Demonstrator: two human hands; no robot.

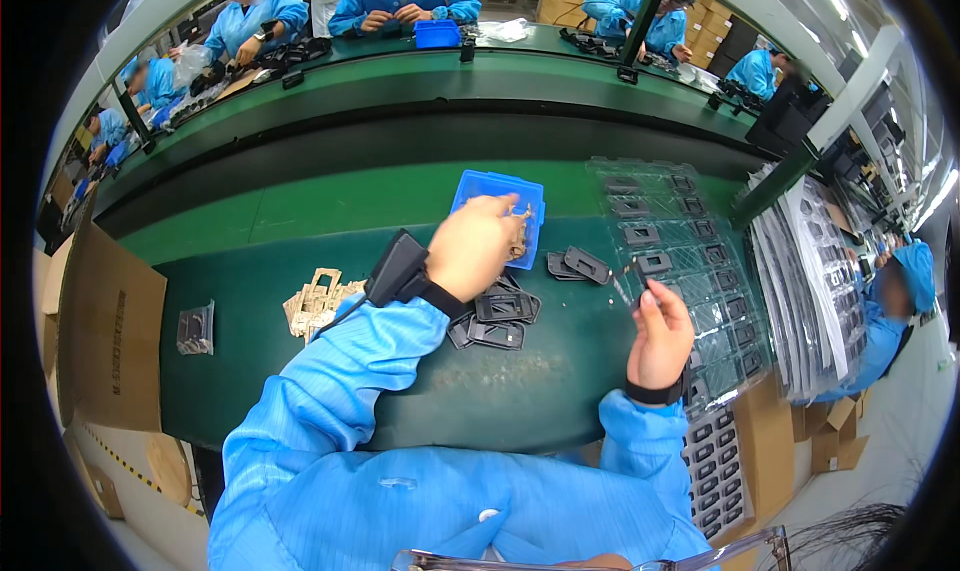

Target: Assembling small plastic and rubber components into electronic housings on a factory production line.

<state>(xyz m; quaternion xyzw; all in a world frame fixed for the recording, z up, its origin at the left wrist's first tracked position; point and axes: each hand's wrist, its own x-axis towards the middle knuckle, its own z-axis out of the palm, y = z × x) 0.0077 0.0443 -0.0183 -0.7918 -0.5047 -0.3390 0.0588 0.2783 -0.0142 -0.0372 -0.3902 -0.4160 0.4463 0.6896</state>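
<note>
My left hand [472, 246] reaches over a blue plastic bin [480, 183] that holds tan cut-out pieces [519, 236]. Its fingers curl down at those pieces, and the fingertips are partly hidden. Between thumb and fingers, my right hand [660, 339] pinches a thin, narrow strip-like piece [624, 283], too small to name for sure. Close to my left wrist lies a loose pile of black rectangular plastic frames [500, 311]. More black frames [585, 264] lie between the bin and my right hand. Left of my left forearm, tan cut-out pieces [318, 301] are heaped on the green table [540, 396].
A clear plastic tray [685, 236] with black parts in rows lies at the right, beside stacked trays [795, 281]. A cardboard box [115, 321] and a small wrapped bundle [195, 328] are at the left. Across a raised green bench [380, 76], several people in blue work.
</note>
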